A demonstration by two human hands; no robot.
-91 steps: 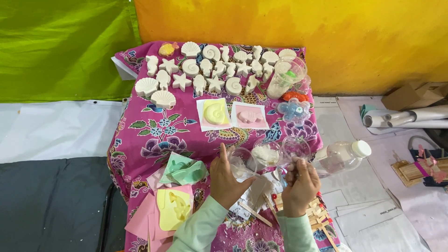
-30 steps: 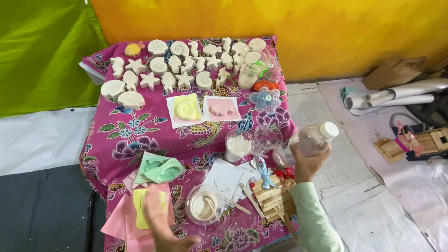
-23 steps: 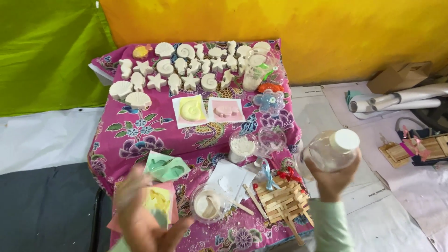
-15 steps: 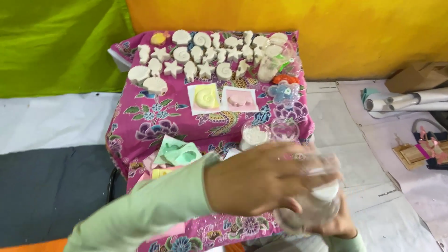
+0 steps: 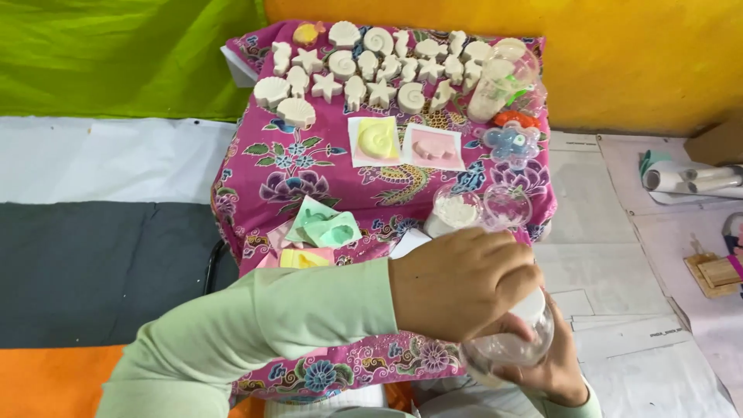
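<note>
A low table under a pink floral cloth (image 5: pixel 309 166) stands before a yellow wall. Our left hand (image 5: pixel 460 282) curls its fingers over the white cap (image 5: pixel 532 303) of a clear bottle (image 5: pixel 511 344); our right hand (image 5: pixel 553 371) cradles its base. We judge a steady, upright twist works best.

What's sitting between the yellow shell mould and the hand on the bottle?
In the head view, bare floral cloth separates the yellow shell mould from the left hand on the bottle.
</note>
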